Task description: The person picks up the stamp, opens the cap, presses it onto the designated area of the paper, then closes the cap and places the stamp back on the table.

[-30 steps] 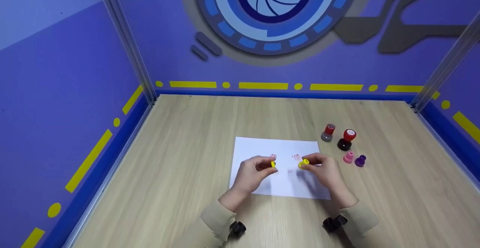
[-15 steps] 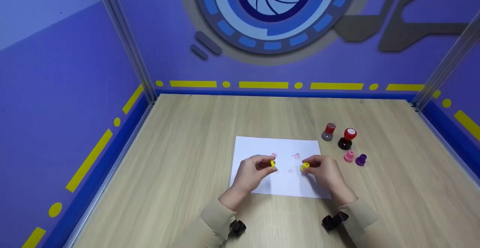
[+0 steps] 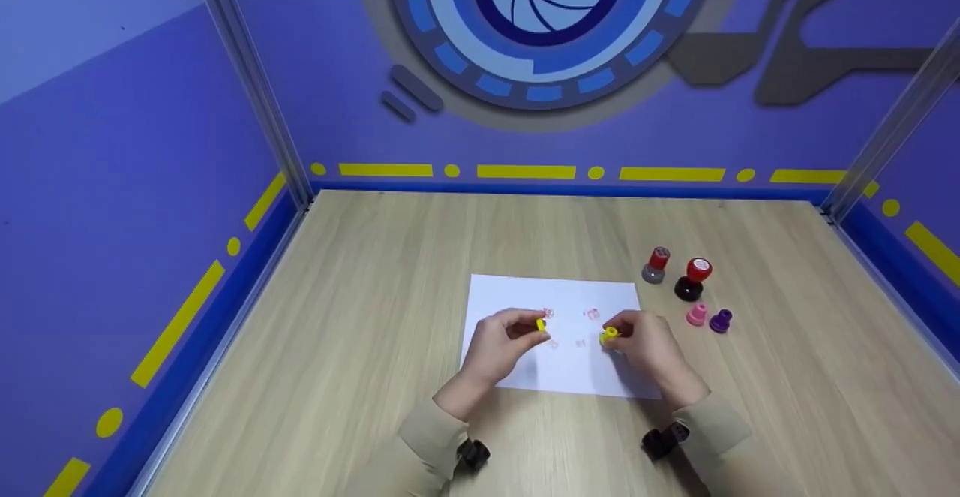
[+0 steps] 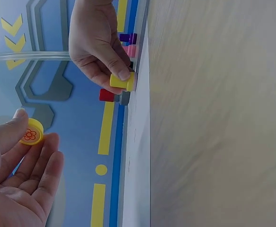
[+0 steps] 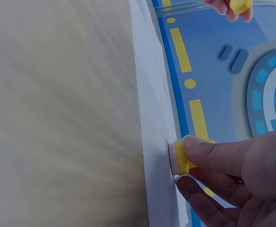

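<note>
My left hand pinches a small yellow stamp cap between thumb and fingers, raised over the left part of the white paper. A red flower picture shows on the cap's round face in the left wrist view. With thumb and fingertips, my right hand grips a yellow stamp over the paper's right side. The stamp's pale end faces the sheet, at or very near its surface; contact cannot be made out. Several faint reddish prints, among them one print near the stamp, mark the paper.
Right of the paper stand a red and grey stamp, a red and black stamp, a pink stamp and a purple stamp. Blue walls enclose the wooden table at the back and sides.
The right hand has come slightly down toward the paper with the yellow stamp, then stays nearly still. The left hand, still pinching the cap, has drifted a little left.
</note>
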The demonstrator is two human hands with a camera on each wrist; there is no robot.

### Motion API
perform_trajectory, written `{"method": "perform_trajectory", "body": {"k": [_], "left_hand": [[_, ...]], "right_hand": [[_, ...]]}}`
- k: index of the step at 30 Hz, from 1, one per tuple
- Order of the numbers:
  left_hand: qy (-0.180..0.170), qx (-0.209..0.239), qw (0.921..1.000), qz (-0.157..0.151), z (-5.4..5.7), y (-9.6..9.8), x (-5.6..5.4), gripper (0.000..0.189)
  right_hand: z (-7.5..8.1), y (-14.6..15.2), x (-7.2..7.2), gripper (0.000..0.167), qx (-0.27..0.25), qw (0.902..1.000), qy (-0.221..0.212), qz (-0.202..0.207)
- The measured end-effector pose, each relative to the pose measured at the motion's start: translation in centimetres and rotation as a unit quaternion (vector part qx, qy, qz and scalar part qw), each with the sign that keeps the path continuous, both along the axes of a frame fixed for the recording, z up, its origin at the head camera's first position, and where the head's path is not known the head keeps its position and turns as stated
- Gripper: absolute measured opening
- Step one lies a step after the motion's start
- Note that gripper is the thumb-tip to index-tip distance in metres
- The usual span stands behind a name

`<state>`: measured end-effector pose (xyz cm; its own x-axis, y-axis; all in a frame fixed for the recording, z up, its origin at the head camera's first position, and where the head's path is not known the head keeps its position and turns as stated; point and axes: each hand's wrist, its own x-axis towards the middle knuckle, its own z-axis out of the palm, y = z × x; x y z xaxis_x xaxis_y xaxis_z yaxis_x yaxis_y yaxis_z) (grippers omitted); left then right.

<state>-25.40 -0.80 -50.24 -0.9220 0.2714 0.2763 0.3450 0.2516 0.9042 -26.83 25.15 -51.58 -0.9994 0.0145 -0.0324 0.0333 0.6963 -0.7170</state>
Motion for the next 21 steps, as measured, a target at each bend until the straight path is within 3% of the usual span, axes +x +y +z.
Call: {"method": "perform_trajectory", "body": {"k": [13, 21], "left_hand": [[0.007, -0.005, 1.0, 0.002, 0.17, -0.3, -0.15, 0.028], [0.002, -0.006, 1.0, 0.004, 0.19, -0.37, -0.14, 0.027]], "right_hand": [[0.42, -0.41, -0.04, 0.015, 0.057, 0.9983, 0.006, 0.009], [0.43, -0.45, -0.04, 0.015, 0.062, 0.998, 0.0, 0.013]]}}
